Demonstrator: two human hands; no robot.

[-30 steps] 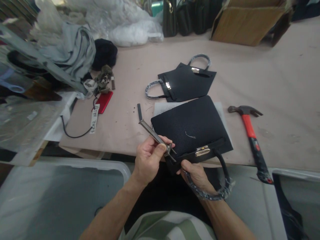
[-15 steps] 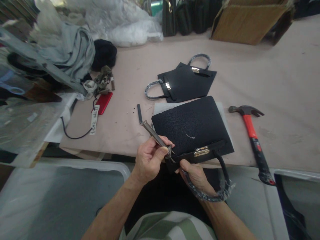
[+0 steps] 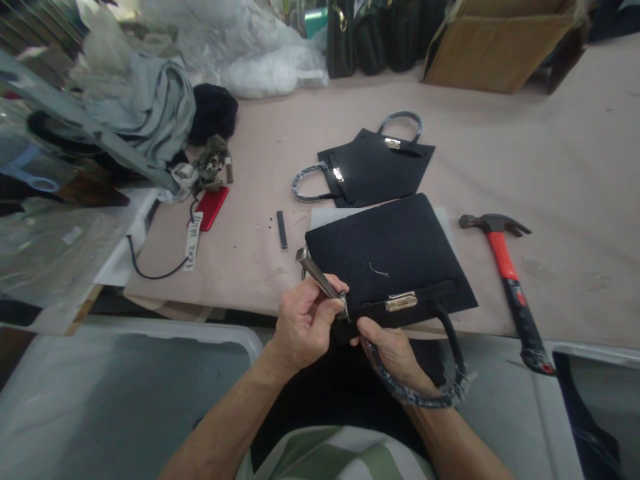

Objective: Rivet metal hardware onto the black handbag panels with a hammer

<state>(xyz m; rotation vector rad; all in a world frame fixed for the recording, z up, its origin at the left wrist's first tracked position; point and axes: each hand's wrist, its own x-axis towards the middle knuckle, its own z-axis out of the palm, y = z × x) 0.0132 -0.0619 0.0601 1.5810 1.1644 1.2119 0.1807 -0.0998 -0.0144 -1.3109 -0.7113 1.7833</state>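
A black leather panel with a gold clasp and a plastic-wrapped handle lies at the table's front edge, its lower left corner between my hands. My left hand is closed round a grey metal tool, whose lower end is at that corner. With thumb on top, my right hand pinches the panel's lower edge, and the wrapped handle loops over its wrist. Loose pale threads rest on the panel.
A claw hammer with a red and black grip lies at right. Behind are two more black panels. A small metal bar and a red object lie left; a cardboard box stands behind.
The tool in my left hand has tilted, its upper end now nearer the panel and apart from the small bar. The whole view has shifted slightly. Both hands keep their hold.
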